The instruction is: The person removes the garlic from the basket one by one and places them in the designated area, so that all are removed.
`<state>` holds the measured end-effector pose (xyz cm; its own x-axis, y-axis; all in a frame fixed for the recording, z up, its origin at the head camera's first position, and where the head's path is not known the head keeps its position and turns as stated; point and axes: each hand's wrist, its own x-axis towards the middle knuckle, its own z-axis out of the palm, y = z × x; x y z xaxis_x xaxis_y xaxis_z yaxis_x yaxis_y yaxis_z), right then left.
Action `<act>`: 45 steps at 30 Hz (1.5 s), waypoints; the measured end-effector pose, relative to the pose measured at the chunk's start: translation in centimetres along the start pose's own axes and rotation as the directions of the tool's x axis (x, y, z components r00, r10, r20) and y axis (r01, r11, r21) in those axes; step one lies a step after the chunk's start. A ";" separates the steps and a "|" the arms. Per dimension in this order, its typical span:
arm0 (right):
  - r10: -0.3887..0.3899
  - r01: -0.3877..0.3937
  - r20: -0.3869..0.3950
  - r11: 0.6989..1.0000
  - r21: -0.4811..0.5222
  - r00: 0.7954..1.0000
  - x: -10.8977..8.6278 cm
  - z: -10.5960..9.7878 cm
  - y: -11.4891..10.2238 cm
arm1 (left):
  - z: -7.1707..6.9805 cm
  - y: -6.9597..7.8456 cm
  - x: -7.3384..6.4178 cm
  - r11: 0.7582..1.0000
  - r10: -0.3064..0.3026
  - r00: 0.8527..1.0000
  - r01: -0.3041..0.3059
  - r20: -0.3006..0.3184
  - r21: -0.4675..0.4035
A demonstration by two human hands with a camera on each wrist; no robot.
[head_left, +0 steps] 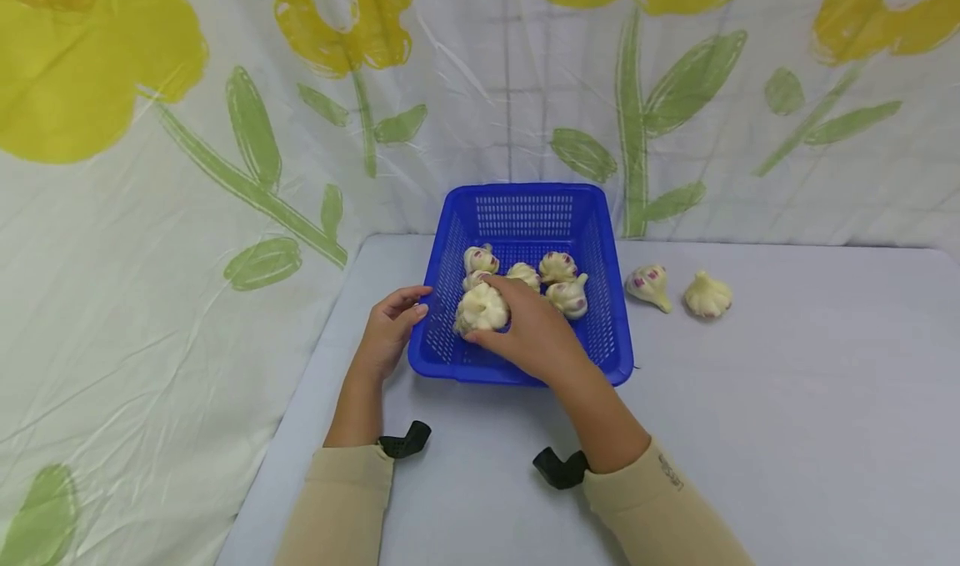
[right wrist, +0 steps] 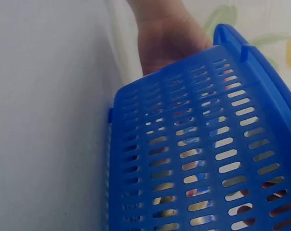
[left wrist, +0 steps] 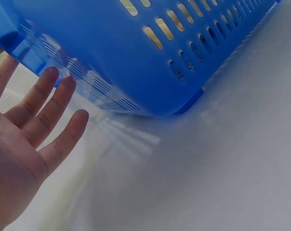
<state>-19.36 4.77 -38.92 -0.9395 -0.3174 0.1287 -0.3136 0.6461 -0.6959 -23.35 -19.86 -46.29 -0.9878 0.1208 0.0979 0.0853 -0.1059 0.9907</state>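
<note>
A garlic bulb [head_left: 482,308] is gripped by my right hand [head_left: 534,333], thumb on its near side and fingers on its far side, over the front left part of the blue plastic basket [head_left: 618,341]. My left hand [head_left: 392,328] touches the basket's left rim; in the left wrist view its fingers [left wrist: 63,139] are spread and fairly straight beside the basket wall. Several other bulbs lie in the basket, among them a purple-marked garlic bulb [head_left: 567,298] on the right. In the right wrist view, the slotted basket wall [right wrist: 184,125] hides most of my right hand.
Right of the basket, a purple-streaked garlic bulb [head_left: 648,286] and a paler garlic bulb [head_left: 707,295] lie on the white-covered table [head_left: 787,399]. A flower-printed curtain [head_left: 465,124] hangs close behind the basket and along the left side.
</note>
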 end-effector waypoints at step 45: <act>0.271 0.000 -0.671 0.927 0.374 0.691 -3.6 -12.7 10.9 | 0.2 0.2 -0.4 1.000 0.012 1.000 -0.011 0.017 -0.009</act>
<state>-21.18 21.78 -37.97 -0.8262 0.4211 0.3743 -0.2392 0.3394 -0.9097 -22.94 -19.74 -46.11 -0.9844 0.1367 0.1110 0.0954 -0.1157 0.9887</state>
